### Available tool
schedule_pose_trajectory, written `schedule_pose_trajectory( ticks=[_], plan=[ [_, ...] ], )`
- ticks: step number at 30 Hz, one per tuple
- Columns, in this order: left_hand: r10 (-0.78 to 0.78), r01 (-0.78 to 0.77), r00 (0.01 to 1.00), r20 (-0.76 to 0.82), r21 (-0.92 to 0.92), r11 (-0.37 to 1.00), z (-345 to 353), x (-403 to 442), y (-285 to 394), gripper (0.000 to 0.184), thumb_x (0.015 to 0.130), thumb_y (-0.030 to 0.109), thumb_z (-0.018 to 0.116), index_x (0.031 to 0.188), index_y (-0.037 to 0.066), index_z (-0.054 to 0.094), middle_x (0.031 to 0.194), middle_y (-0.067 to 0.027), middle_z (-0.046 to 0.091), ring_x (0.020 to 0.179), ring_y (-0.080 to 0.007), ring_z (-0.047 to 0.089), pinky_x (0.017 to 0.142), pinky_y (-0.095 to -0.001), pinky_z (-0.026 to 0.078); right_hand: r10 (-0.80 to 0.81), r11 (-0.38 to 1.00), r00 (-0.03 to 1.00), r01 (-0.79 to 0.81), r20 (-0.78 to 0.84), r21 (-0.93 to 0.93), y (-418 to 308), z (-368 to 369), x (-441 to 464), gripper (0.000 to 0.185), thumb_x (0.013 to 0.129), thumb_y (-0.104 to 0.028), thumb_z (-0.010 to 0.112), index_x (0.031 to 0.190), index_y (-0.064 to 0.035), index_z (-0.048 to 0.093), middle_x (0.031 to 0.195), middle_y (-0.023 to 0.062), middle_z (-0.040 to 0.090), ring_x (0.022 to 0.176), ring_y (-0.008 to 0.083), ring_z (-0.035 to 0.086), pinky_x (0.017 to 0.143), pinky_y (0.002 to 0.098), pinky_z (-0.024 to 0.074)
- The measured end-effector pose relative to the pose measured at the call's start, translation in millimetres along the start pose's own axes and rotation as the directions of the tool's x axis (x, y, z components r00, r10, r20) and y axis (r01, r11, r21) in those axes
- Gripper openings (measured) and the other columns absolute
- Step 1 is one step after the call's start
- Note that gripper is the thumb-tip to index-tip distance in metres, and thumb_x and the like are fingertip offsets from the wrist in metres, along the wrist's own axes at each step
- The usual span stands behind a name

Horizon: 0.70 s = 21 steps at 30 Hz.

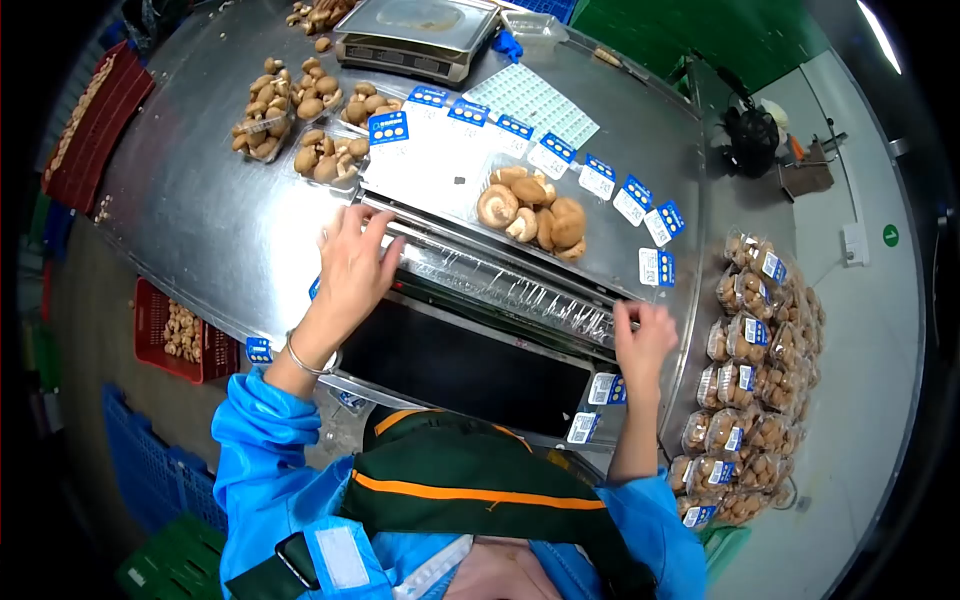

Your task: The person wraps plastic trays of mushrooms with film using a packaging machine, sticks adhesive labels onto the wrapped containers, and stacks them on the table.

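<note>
A roll of clear film (500, 285) lies across the wrapping machine in front of me. My left hand (358, 255) is at the film's left end, fingers bent over its edge; whether they pinch the film is hard to make out. At the right end, my right hand (643, 335) has thumb and fingers curled at the film's edge, the grip too small to tell. Just beyond the roll, a tray of mushrooms (535, 212) sits unwrapped on the metal surface. Below the film is a black flat plate (465, 365). Blue-and-white labels (597, 177) are stuck in an arc beyond the tray.
Open mushroom trays (330, 157) stand at the back left, near a weighing scale (418, 30). A label sheet (535, 105) lies at the back. Wrapped mushroom packs (745, 380) are stacked on the right. A red crate (185, 335) is at the lower left.
</note>
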<state>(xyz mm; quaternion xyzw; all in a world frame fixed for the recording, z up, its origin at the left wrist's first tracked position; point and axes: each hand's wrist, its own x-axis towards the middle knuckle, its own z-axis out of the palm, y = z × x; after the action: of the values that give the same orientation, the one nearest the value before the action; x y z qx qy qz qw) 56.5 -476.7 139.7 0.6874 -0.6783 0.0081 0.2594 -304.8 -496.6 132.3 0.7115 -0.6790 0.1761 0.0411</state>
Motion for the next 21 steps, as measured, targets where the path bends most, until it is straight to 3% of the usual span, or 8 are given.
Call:
schedule_pose_trajectory(
  ticks=[4,8,11,12,14,17,19,21],
  plan=[
    [0.027,-0.043,0.997,0.078,0.214,0.976,15,-12,-2,0.035,0.072,0.037,0.066,0.067,0.002,0.065,0.077,-0.0113,0.055,0.086,-0.0271,0.047,0.078,-0.0396,0.036,0.016,0.975,0.989,0.017,0.145,-0.221,-20,1,-25,0.034,0.076,-0.039,0.062,0.071,-0.0055,0.064,0.077,0.0124,0.057,0.079,0.0299,0.053,0.071,0.0405,0.0376],
    [0.067,-0.084,0.982,0.176,0.085,0.993,41,6,0,0.038,0.069,0.04,0.066,0.061,0.003,0.064,0.063,-0.0108,0.057,0.075,-0.0269,0.05,0.075,-0.0405,0.035,0.074,0.98,0.968,-0.116,0.24,0.163,-8,25,-17,0.032,0.076,-0.035,0.061,0.077,-0.0034,0.065,0.074,0.0105,0.06,0.067,0.0262,0.056,0.062,0.0374,0.0422],
    [-0.009,0.137,0.926,0.376,-0.314,0.939,31,22,-15,0.026,0.069,0.026,0.064,0.058,0.003,0.061,0.051,-0.0104,0.053,0.05,-0.0218,0.048,0.052,-0.0319,0.039,0.168,0.716,0.904,-0.386,0.393,0.582,-1,15,-24,0.023,0.078,-0.026,0.061,0.076,-0.0035,0.064,0.071,0.0084,0.06,0.057,0.0193,0.053,0.052,0.0336,0.0412],
    [0.027,0.186,0.909,0.415,-0.464,0.866,16,22,-24,0.025,0.07,0.022,0.061,0.055,0.002,0.057,0.048,-0.0064,0.05,0.041,-0.0152,0.042,0.041,-0.0272,0.033,0.254,0.391,0.694,-0.711,0.674,0.584,-3,-6,-28,0.015,0.082,-0.018,0.057,0.076,-0.0049,0.061,0.063,0.0027,0.052,0.048,0.0089,0.044,0.043,0.026,0.0365],
    [-0.156,0.664,0.647,0.747,-0.452,0.595,-25,16,-29,0.021,0.074,0.021,0.06,0.062,0.005,0.053,0.05,0.0039,0.041,0.044,-0.0075,0.038,0.042,-0.0214,0.03,0.091,-0.197,0.626,-0.751,0.774,0.63,2,-26,-54,0.014,0.084,-0.014,0.053,0.071,-0.0084,0.053,0.057,-0.0021,0.042,0.042,0.0037,0.035,0.035,0.0189,0.0287],
    [0.213,0.879,0.407,0.888,-0.317,-0.357,-35,-28,-64,0.029,0.085,0.019,0.052,0.059,0.013,0.041,0.051,0.0052,0.035,0.038,-0.0045,0.031,0.03,-0.0184,0.021,-0.283,-0.712,0.508,-0.679,0.814,0.176,4,-44,-85,0.028,0.087,-0.017,0.048,0.061,-0.0116,0.04,0.054,-0.0033,0.035,0.039,0.0063,0.031,0.03,0.018,0.0249],
    [0.656,0.852,0.489,0.574,-0.155,-0.5,-38,-35,-57,0.036,0.09,0.027,0.042,0.057,0.013,0.037,0.052,0.0045,0.034,0.039,-0.0084,0.032,0.031,-0.0201,0.029,-0.686,-0.607,0.557,-0.793,0.468,0.055,2,-58,-76,0.03,0.089,-0.02,0.043,0.06,-0.0117,0.04,0.054,-0.0027,0.035,0.037,0.011,0.031,0.028,0.0212,0.0242],
    [0.485,0.501,0.852,0.199,-0.583,-0.64,-51,8,-23,0.04,0.091,0.028,0.038,0.054,0.013,0.036,0.053,0.0013,0.038,0.05,-0.0142,0.044,0.052,-0.0297,0.047,-0.618,-0.723,0.765,-0.644,0.184,0.251,-15,-83,-19,0.029,0.089,-0.019,0.041,0.062,-0.0111,0.043,0.06,0.0011,0.043,0.05,0.0131,0.042,0.043,0.0262,0.0368]
  ],
)
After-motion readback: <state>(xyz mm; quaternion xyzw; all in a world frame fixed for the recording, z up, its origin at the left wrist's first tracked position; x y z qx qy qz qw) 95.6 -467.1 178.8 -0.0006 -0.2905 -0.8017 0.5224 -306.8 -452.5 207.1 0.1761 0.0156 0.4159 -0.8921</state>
